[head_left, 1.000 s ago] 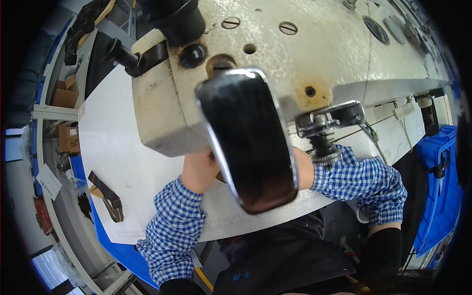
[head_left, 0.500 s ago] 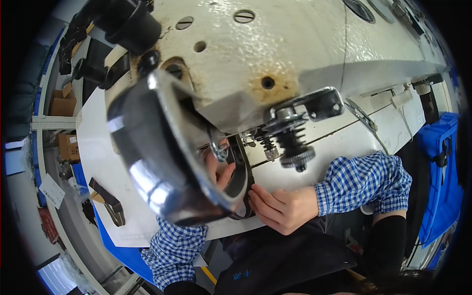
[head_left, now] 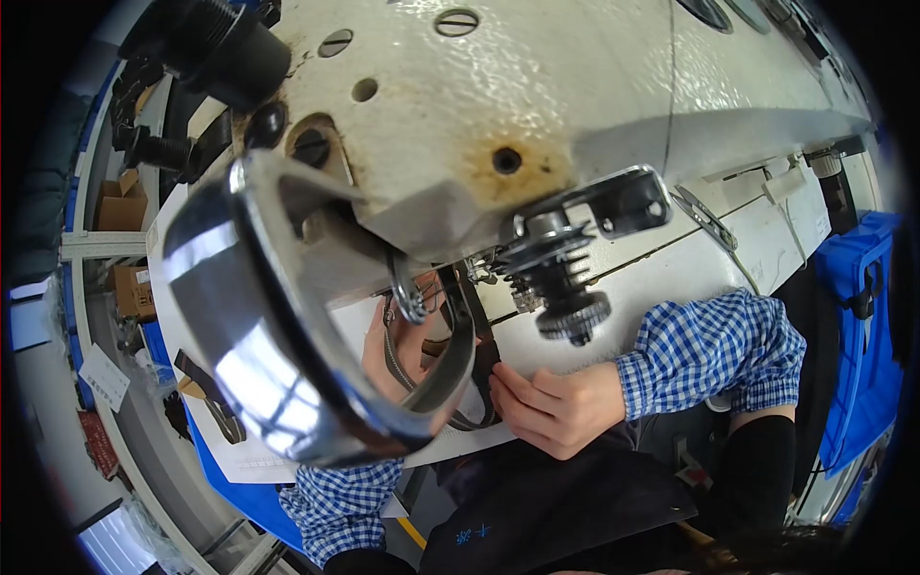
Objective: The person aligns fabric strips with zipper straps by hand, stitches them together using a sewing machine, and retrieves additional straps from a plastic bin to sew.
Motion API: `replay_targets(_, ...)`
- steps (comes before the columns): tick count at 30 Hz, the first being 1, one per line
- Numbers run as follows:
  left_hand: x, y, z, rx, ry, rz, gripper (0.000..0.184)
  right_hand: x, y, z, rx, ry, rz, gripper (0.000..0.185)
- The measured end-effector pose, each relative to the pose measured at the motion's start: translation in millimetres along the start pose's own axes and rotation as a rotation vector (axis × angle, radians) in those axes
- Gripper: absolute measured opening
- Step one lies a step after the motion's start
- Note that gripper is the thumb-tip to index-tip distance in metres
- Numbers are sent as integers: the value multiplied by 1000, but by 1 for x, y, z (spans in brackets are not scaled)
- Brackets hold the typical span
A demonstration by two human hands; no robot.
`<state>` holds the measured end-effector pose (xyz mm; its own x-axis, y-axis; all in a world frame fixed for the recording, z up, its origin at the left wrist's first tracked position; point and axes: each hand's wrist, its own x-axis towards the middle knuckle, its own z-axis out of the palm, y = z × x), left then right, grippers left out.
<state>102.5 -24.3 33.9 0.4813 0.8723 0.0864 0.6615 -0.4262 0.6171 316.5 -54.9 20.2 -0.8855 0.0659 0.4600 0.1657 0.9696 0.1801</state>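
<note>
A dark strap (head_left: 460,355) curves in loops below the head of a cream sewing machine (head_left: 594,86). My right hand (head_left: 558,407) is closed at the strap's right edge, thumb and fingertips pressed together on it. Behind the shiny metal guard (head_left: 278,316), my left hand (head_left: 398,350) is partly visible beside the strap's loops. Its fingertips are mostly hidden, so its grip is unclear. The spring tension knob (head_left: 573,316) sits above my right hand.
Another dark strap piece (head_left: 225,422) lies at the table's left. Thread snips (head_left: 707,220) rest on the machine bed at the right. A blue bin (head_left: 862,355) stands at the far right, and cardboard boxes (head_left: 123,211) sit on the left shelving.
The view has shifted, so the machine head and guard appear farther left and no longer cover my right hand. More of the strap's loops and my left hand shows.
</note>
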Motion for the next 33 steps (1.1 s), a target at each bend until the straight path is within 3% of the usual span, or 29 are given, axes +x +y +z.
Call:
replay_targets(4, 1, 7, -8, 149, 29, 175, 56, 2, 0, -2, 20, 19, 12, 27)
replay_targets(8, -23, -7, 17, -54, 206, 241, 51, 3, 2, -2, 8, 138, 31, 25)
replay_targets(11, -19, -5, 1, 302, 64, 587, 39, 4, 2, -3, 9, 189, 31, 24)
replay_targets(18, -25, -5, 6, 293, 126, 655, 39, 2, 1, -4, 55, 179, 9, 22)
replay_targets(27, -18, -4, 10, 81, 82, 499, 36, 3, 0, -2, 69, 180, 59, 25)
replay_targets(29, -25, -4, 14, 54, 72, 442, 45, 4, -1, 3, 102, 161, 78, 29)
replay_targets(33, -33, -1, 10, -45, -4, 223, 80, 4, 1, 6, 167, 98, 87, 34)
